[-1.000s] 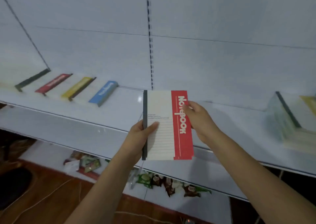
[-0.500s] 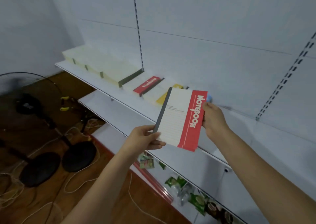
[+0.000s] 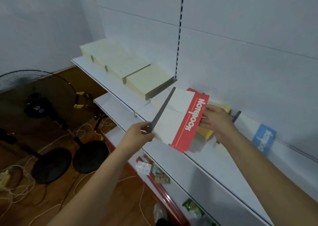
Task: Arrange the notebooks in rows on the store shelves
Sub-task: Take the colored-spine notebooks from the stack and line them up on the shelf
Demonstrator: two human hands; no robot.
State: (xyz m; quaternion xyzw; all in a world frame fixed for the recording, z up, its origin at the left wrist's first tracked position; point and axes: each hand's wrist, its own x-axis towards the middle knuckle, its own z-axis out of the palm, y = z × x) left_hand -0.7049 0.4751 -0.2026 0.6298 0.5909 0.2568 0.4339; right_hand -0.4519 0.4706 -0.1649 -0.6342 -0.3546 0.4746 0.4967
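Up at shelf height, both hands hold one notebook [image 3: 179,119] between them, a white cover with a red band along its right edge and a dark grey spine on its left; the left hand [image 3: 139,134] pinches the lower end of the spine, thumb on top and fingers tucked beneath, its forearm rising from the lower left of the view; the right hand [image 3: 216,120] grips the red edge from the far side, fingers curled behind the cover and knuckles toward the camera, its forearm stretching in from the lower right; the notebook is tilted, top leaning to the right, and hangs over the front part of the upper shelf [image 3: 215,158], its lower corner close to the shelf's front edge; whether it touches the shelf cannot be told; behind it lie a red notebook [image 3: 190,89], mostly hidden, and a yellow notebook [image 3: 204,133] partly under the right hand; a blue notebook [image 3: 263,138] lies farther right on the same shelf; to the left on that shelf sit cream stacks of notebooks [image 3: 123,65] side by side in a row; a lower shelf [image 3: 113,108] juts out beneath; on the wooden floor stand a black fan [image 3: 34,94], round black bases and loose white cables [image 3: 20,179]; crumpled packets [image 3: 160,174] lie at the foot of the shelving
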